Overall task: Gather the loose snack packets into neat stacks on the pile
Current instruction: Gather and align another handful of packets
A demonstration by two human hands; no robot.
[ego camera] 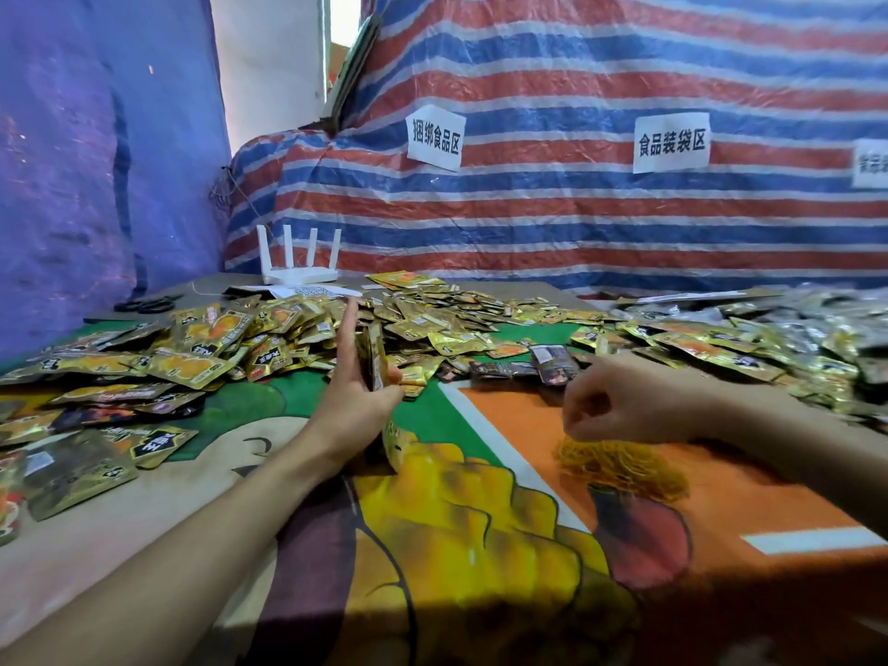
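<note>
Nearest me lies the printed cloth [749, 487] that covers the table, with big green, orange and yellow shapes on it.

Gold snack packets [269, 329] with orange pictures and dark labels lie loose in a wide heap across the far left and middle of the cloth. More of them spread down the right side [721, 343]. A small stack of packets [372, 358] stands on edge in my left hand [358, 391], just in front of the heap. My thumb presses its near side and my fingers stretch up along its far side, so I am gripping it. The palm faces right and the wrist is raised off the cloth. One more gold packet [396, 444] sits just below that wrist.

My right hand [629, 401] hangs palm down to the right, well apart from the left one. Its fingers are curled above a tangle of orange rubber bands [620, 466]. I cannot tell whether they pinch a band.

A few dark packets [552, 360] lie between my hands, a little farther off. Silver packets [817, 310] fill the far right corner.

A white router [298, 266] with four antennas stands at the far left edge, and black scissors [149, 305] lie left of it. Behind the table hangs a red, white and blue striped tarp [576, 209] with white paper signs [670, 141] on it. A blue sheet [96, 161] hangs on the left.
</note>
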